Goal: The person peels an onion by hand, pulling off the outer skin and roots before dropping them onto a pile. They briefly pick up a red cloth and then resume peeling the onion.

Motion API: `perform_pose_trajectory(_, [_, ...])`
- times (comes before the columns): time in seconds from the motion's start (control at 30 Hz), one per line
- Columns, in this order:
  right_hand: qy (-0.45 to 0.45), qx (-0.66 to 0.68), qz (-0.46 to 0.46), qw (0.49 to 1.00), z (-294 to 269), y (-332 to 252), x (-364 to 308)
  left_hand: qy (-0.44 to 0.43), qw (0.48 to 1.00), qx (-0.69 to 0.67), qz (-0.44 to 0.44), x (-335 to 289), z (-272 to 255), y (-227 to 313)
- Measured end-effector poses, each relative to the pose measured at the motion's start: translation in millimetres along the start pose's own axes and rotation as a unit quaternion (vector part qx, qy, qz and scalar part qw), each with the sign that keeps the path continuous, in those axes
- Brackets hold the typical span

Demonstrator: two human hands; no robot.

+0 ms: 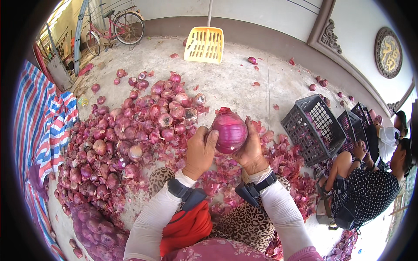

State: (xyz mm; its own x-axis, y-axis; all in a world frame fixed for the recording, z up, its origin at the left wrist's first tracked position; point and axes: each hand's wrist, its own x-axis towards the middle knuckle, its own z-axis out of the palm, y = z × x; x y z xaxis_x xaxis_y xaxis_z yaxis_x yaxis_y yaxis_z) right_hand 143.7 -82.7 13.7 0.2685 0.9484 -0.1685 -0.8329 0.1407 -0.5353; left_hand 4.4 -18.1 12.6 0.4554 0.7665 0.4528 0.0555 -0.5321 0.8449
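Observation:
A large, smooth purple-red onion (230,134) is held up in front of me between both hands. My left hand (200,150) presses against its left side, thumb upward along the skin. On the other side, my right hand (252,150) wraps round its right and lower part; some of those fingers are hidden behind the onion. A loose flap of dry skin sticks up at the onion's top. Below the hands, shed papery onion skins (213,167) cover the ground. To the left lies a big heap of red onions (126,130), many still in flaky skin.
A black plastic crate (311,130) stands to the right, near seated people, one in a dotted shirt (370,187). A yellow slotted shovel (203,44) leans at the far wall. A purple mesh sack of onions (98,230) lies lower left, beside a striped tarp (39,117). A bicycle (115,28) stands behind.

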Motion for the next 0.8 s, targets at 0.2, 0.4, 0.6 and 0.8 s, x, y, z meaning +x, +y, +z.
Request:
perform_pose_trajectory(0.2, [0.016, 0.022, 0.019, 0.999, 2, 0, -1, 0.049, 0.998, 0.018, 0.047, 1, 6, 2])
perform_pose_trajectory(0.4, [0.017, 0.010, 0.051, 0.998, 14, -5, -10, -0.002, 0.998, -0.035, 0.043, 3, -3, 5])
perform_pose_trajectory(0.6, [-0.021, 0.049, 0.046, 0.998, -3, -3, -2, -0.002, 0.991, -0.125, -0.046, 10, -12, 3])
perform_pose_trajectory(0.8, [-0.054, 0.100, 0.007, 0.994, -6, -4, 7, 0.027, 0.989, -0.146, -0.022, 8, -6, -20])
